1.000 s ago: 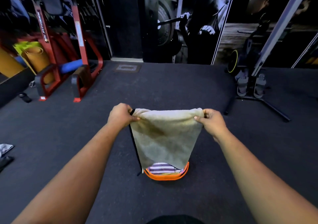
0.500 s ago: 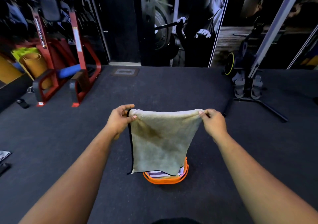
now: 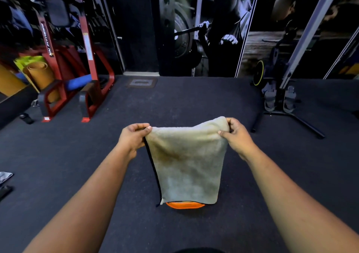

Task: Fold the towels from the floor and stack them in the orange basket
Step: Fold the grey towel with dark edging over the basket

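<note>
pale grey-green towel (image 3: 187,163) with brownish stain, dark edging; orange basket (image 3: 184,205); dark grey floor (image 3: 194,101).

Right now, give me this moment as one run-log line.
left hand: pinches towel corner | right hand: pinches other corner | towel: hanging over orange basket

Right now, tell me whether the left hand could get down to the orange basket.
Probably not yet: the left hand grips a top corner of the towel, which hangs over the orange basket, hiding most of it.
</note>
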### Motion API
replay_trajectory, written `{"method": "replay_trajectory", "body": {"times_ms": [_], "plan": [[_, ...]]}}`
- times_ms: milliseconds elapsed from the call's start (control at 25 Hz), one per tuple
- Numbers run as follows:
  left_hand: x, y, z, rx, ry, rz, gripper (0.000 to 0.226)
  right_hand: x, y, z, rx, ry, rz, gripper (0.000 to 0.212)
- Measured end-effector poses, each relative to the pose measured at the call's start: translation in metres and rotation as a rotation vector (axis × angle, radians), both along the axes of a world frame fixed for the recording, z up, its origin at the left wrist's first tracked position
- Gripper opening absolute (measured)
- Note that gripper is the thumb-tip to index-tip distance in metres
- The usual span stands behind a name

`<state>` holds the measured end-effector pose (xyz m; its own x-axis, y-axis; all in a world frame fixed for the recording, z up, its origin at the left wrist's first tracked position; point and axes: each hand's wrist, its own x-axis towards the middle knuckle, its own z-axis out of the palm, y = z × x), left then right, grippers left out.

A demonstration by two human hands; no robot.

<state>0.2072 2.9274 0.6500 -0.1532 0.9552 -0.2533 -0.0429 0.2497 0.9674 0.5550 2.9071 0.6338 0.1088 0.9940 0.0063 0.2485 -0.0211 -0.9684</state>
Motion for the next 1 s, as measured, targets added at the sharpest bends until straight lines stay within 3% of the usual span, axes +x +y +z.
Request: {"method": "replay_trajectory", "body": {"times_ms": [280, 400, 520, 680, 760, 880, 1000], "plan": [[0.001, -0.008, 0.003, 0.169, 0.162, -0.084, 0.034, 0.008, -0.006, -0.003, 0.091, -0.088, -0.262, 0.015], [-0.011, -0.002, 0.003, 0.221, 0.439, -0.172, 0.038, 0.010, -0.007, -0.004, 0.127, -0.158, -0.277, 0.014], [-0.016, -0.001, 0.008, 0.313, 0.809, -0.209, 0.029, 0.010, -0.008, -0.004, 0.108, -0.109, -0.241, 0.017], [-0.016, 0.004, 0.015, 0.377, 1.005, -0.161, 0.026, 0.005, -0.010, 0.012, 0.153, -0.054, -0.276, 0.020], [-0.023, 0.013, 0.015, 0.364, 0.801, -0.173, 0.021, 0.004, -0.011, 0.025, 0.177, 0.110, -0.214, 0.024], [-0.023, 0.010, 0.024, 0.285, 0.170, -0.246, 0.019, 0.002, -0.008, 0.045, 0.179, 0.352, -0.108, 0.025], [-0.010, 0.004, 0.049, 0.427, -0.204, -0.089, 0.013, -0.009, -0.009, 0.074, 0.198, 0.534, -0.055, 0.020]]}}
